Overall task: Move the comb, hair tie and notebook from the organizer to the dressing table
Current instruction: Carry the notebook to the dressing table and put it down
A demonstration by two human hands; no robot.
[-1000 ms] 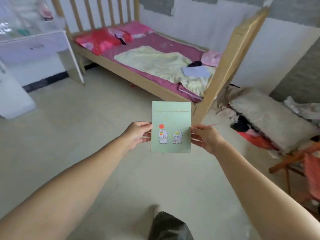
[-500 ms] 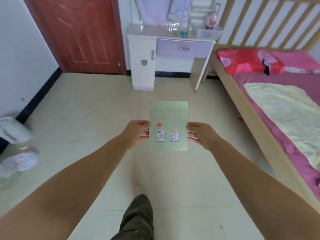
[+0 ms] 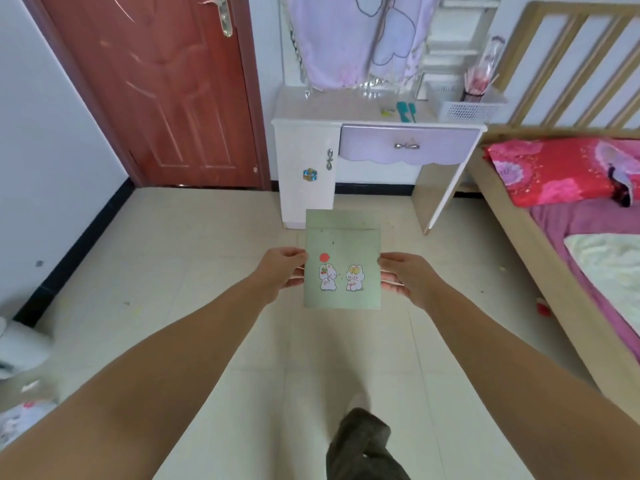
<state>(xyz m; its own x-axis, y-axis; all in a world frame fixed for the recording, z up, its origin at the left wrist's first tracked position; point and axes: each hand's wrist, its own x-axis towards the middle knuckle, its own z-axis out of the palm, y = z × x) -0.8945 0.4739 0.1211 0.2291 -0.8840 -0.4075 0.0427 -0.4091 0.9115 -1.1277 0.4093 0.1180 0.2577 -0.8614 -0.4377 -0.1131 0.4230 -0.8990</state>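
Note:
A pale green notebook [image 3: 342,251] with two cartoon rabbits on its cover is held out in front of me above the floor. My left hand [image 3: 281,269] grips its left edge and my right hand [image 3: 406,276] grips its right edge. Straight ahead stands the white dressing table [image 3: 311,109] with a lilac drawer. On its top lie a teal comb [image 3: 406,111] and a small yellowish item [image 3: 387,111], too small to identify. A white mesh organizer basket [image 3: 467,110] sits at the table's right end.
A red-brown door [image 3: 156,88] is left of the table. A wooden bed [image 3: 554,237] with pink bedding runs along the right. Bags and cloth [image 3: 20,351] lie on the floor at far left. My trouser leg [image 3: 360,441] shows below.
The view has swung left from the bed to face the dressing table, and the table is closer than half a second ago. Both hands keep the same hold on the notebook.

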